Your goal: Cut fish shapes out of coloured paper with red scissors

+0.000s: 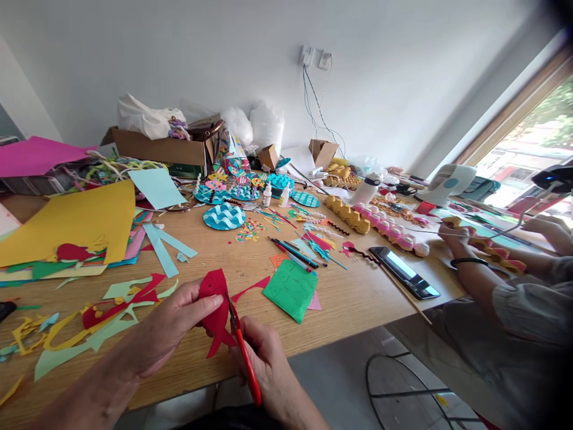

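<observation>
My left hand (pixel 190 307) pinches a red fish-shaped paper (pixel 215 316) between thumb and fingers, above the table's front edge. Red-handled scissors (pixel 246 361) are gripped in my right hand (pixel 264 352), their blades against the right edge of the red paper near its tail. Just beyond, a thin red paper scrap (pixel 251 288) lies on the wooden table. A green paper (pixel 290 289) with drawn outlines rests to the right, on top of pink and orange pieces.
Paper scraps (pixel 111 310) and a large yellow sheet (pixel 85 218) cover the left. Pens (pixel 295 254), a phone (pixel 405 273), a stick and painted egg-carton strips (pixel 389 227) lie right. Another person's hands (pixel 454 236) work at the far right. Boxes (pixel 161 149) stand by the wall.
</observation>
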### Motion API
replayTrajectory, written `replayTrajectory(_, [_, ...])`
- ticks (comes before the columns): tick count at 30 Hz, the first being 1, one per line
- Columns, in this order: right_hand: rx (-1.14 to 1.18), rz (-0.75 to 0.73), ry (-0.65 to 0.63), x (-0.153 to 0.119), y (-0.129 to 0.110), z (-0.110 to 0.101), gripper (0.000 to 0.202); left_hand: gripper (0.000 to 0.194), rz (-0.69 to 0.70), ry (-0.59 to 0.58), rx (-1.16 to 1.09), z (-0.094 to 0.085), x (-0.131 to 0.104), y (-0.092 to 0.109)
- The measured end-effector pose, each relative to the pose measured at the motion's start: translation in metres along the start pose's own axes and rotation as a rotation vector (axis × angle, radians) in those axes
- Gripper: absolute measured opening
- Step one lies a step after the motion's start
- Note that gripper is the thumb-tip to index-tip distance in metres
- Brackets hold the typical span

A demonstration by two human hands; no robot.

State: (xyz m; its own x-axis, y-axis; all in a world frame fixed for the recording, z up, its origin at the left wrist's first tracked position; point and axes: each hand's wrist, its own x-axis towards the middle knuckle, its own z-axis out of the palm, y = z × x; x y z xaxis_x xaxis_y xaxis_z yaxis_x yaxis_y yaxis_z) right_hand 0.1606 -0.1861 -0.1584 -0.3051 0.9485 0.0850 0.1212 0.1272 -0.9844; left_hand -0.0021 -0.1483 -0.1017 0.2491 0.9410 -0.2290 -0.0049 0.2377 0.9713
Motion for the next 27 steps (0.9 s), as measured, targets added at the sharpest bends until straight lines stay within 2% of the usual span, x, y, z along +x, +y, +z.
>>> replayTrajectory(9, [-0.012,0.009,-0.009,-0.0026,0.0035,-0.0018,0.045,0.019,-0.012,-0.004,-0.018,-0.0011,-0.0012,0.0001])
replayTrajectory(16, [-0.005,-0.003,-0.028,-0.0003,-0.0013,-0.0033,0.034,0.013,-0.052,-0.091,-0.06,-0.0017,-0.0033,0.008])
replayTrajectory(22, [0.009,-0.013,-0.025,-0.0008,-0.0025,-0.0037,0.03,0.01,-0.04,-0.142,-0.065,-0.0028,-0.0035,0.0053])
replayTrajectory(27, [0.019,-0.021,-0.035,-0.0016,-0.003,-0.0043,0.031,0.01,-0.078,-0.074,-0.039,-0.0065,-0.0038,0.0049])
